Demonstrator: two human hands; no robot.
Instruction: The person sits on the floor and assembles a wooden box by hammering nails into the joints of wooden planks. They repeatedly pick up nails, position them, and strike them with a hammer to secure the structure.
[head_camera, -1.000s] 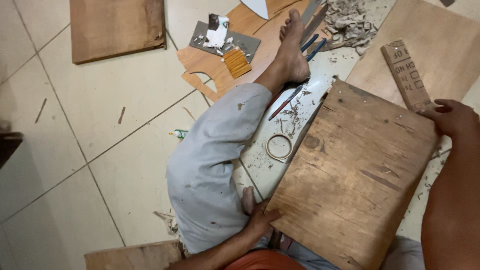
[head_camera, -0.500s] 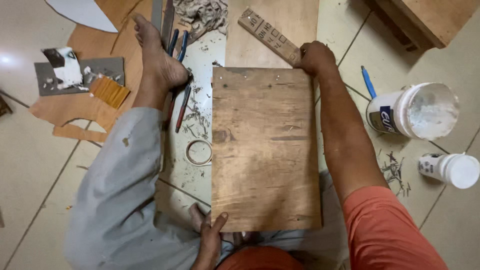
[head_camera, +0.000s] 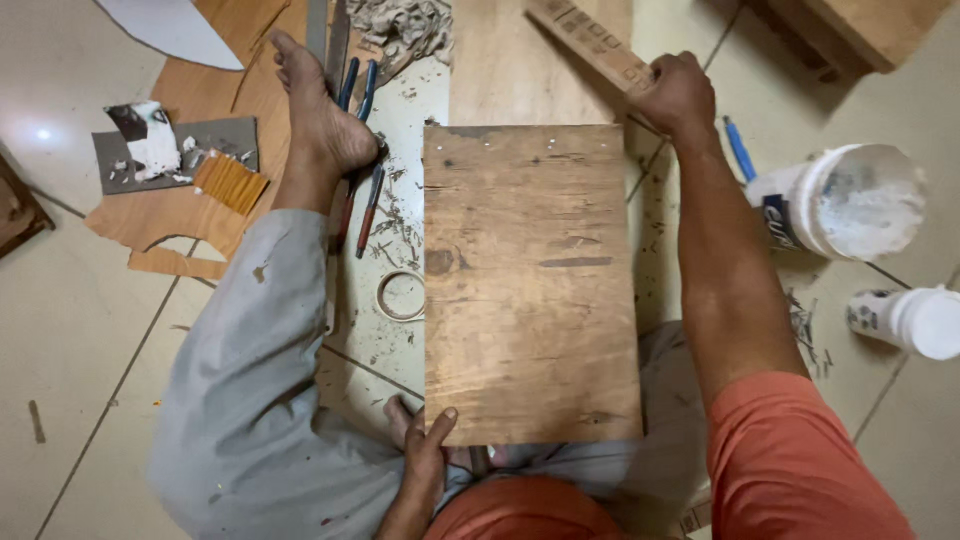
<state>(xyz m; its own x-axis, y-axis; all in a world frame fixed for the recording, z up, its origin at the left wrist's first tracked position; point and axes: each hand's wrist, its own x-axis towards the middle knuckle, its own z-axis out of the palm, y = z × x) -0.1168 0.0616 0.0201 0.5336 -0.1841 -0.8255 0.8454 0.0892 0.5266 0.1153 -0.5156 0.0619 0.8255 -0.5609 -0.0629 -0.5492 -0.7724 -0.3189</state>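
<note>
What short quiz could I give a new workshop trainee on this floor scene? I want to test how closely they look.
1. True or false: the left hand grips the near edge of the wooden board.
2. What does the right hand hold?
A. a wooden strip
B. a blue pen
C. the white tub
3. Which round thing lies on the floor just left of the board?

Key:
1. True; its fingers curl over the near left corner.
2. A, the wooden strip; the blue pen and white tub lie apart on the tiles.
3. A tape ring.
</note>
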